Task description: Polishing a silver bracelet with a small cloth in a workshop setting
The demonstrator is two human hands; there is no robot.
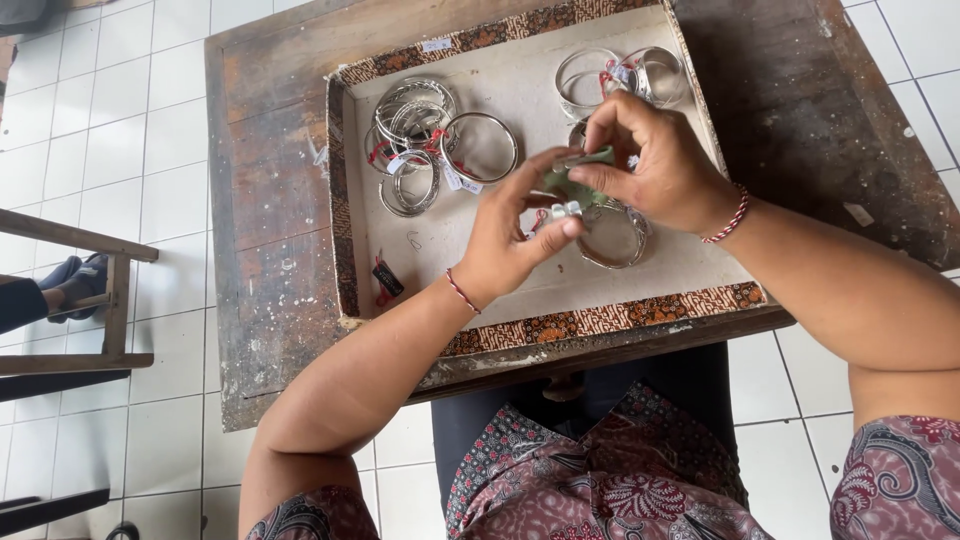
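Over the tray's (345,200) near right corner, the left hand (505,240) pinches a bangle (610,240) while the right hand (650,165) grips a green cloth (570,178) just above it.

Head camera, steeply downward, close over tray (345,200).

Small white tags (455,178) on red strings hang from the bangles left of the grip, a black tag (387,279) lies lower left, and another white tag (565,209) sits within the grip.
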